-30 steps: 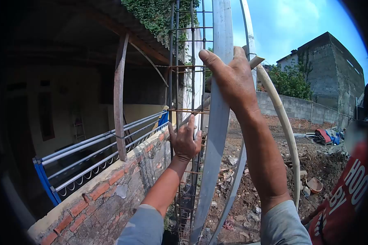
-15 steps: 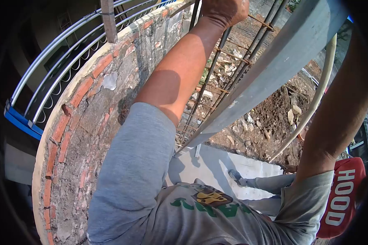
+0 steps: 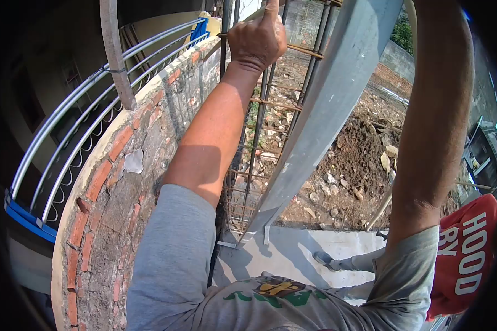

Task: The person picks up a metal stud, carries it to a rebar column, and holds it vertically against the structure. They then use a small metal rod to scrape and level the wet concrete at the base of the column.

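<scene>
My left hand [image 3: 258,41] is raised at the upper middle, its back toward me. Its fingers are curled at a rebar cage [image 3: 259,118], and one digit points upward along a bar. The curled fingers themselves are hidden behind the hand. The cage has long upright bars with rusty cross ties. Beside it leans a long grey metal formwork panel [image 3: 337,91], running from the upper right to the slab below. My right forearm [image 3: 431,110] reaches up past the panel's right side, and the right hand lies beyond the top edge.
A curved brick wall [image 3: 165,116] with metal railing [image 3: 77,118] and a wooden post [image 3: 116,55] stands left. A person in a red shirt [image 3: 464,254] is close at lower right. Rubble and soil [image 3: 359,149] lie behind the panel, and a concrete slab [image 3: 287,243] below.
My view has tilted up and shifted. My left hand appears lower and farther left, now fully visible. The panel looks more upright, and the person in red shows more of the shirt.
</scene>
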